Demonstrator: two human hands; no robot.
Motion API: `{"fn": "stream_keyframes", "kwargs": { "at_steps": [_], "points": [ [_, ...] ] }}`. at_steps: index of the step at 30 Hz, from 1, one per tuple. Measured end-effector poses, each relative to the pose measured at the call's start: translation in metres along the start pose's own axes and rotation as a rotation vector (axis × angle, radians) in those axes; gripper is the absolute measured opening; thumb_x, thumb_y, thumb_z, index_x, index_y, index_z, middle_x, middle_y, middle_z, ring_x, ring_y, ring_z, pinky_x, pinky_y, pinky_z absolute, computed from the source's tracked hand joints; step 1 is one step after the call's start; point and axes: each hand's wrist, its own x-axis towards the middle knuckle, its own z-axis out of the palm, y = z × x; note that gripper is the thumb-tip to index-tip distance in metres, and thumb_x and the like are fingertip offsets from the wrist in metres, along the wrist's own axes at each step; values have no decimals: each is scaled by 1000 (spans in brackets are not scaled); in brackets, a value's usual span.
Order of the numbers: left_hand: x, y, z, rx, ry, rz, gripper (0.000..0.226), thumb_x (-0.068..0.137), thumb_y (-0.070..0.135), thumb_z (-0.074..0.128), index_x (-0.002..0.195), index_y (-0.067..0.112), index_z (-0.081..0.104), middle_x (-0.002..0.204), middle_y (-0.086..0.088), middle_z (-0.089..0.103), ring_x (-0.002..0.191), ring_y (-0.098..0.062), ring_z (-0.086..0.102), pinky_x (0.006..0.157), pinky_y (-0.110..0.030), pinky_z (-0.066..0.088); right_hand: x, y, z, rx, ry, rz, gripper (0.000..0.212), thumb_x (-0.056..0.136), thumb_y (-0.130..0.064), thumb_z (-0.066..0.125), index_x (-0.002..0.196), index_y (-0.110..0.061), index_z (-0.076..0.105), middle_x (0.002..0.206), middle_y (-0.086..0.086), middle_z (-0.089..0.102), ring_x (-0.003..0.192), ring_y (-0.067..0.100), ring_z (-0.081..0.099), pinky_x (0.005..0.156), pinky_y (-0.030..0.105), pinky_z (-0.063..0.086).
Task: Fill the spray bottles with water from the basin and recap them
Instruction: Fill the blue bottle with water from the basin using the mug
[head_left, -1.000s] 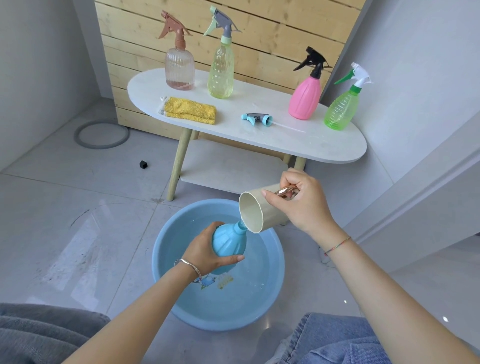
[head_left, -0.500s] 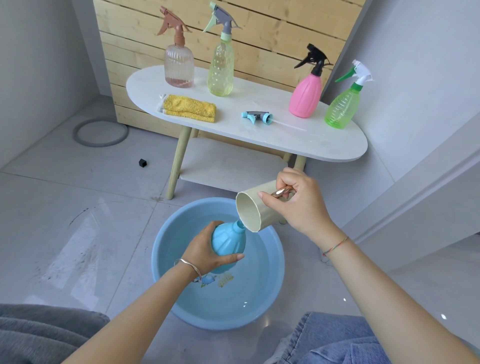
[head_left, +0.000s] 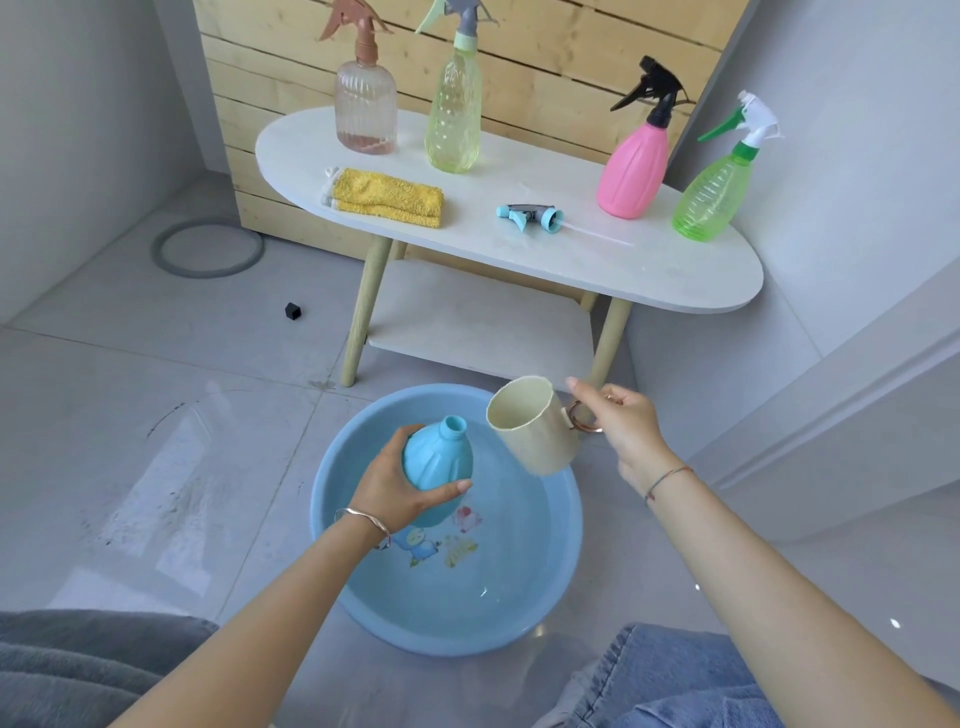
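Gripping an uncapped blue bottle (head_left: 439, 467) over the basin (head_left: 332, 499), left hand (head_left: 400, 491) | right hand (head_left: 626, 415) grasps cream cup (head_left: 530, 423) by its handle, just beside

No legible text anywhere.

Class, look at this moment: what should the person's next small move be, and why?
Probably dip the cream plastic cup in the right hand into the round blue water basin: it looks empty and tilted beside the uncapped light blue bottle that the left hand holds, whose fill level is hidden.
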Motion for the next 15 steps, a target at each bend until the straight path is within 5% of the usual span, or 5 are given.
{"fn": "stream_keyframes", "kwargs": {
  "at_steps": [5, 7, 11, 15],
  "points": [
    [5, -8, -7, -17, 55, -27, 74, 59, 49, 86, 121, 33, 48, 106, 14, 61, 96, -5, 60, 73, -16, 46, -3, 70, 35, -245, -79, 89, 50, 79, -31, 75, 51, -17, 35, 45, -6, 36, 52, 13, 29, 45, 22, 23],
    [5, -12, -9, -15, 70, -30, 73, 59, 48, 86, 119, 33, 48, 106, 15, 61, 96, -2, 59, 73, -14, 45, -7, 97, 50, -401, -179, 69, 47, 77, -32, 73, 51, -14, 38, 48, 1, 43, 54, 16, 33, 50, 27, 24],
    [6, -15, -10, -43, 100, -46, 70, 59, 45, 87, 114, 33, 46, 105, 16, 59, 95, 0, 58, 72, -10, 43, -12, 128, 66, -675, -284, -40, 58, 81, -37, 69, 51, -17, 23, 51, 2, 21, 54, 18, 20, 52, 35, 15],
    [7, -18, -11, -23, 112, -51, 67, 63, 38, 86, 115, 33, 45, 105, 17, 56, 94, 2, 56, 69, -8, 41, -11, 147, 70, -769, -321, -46, 58, 86, -39, 64, 53, -19, 20, 53, 0, 20, 52, 17, 21, 50, 33, 17]
  ]
}}
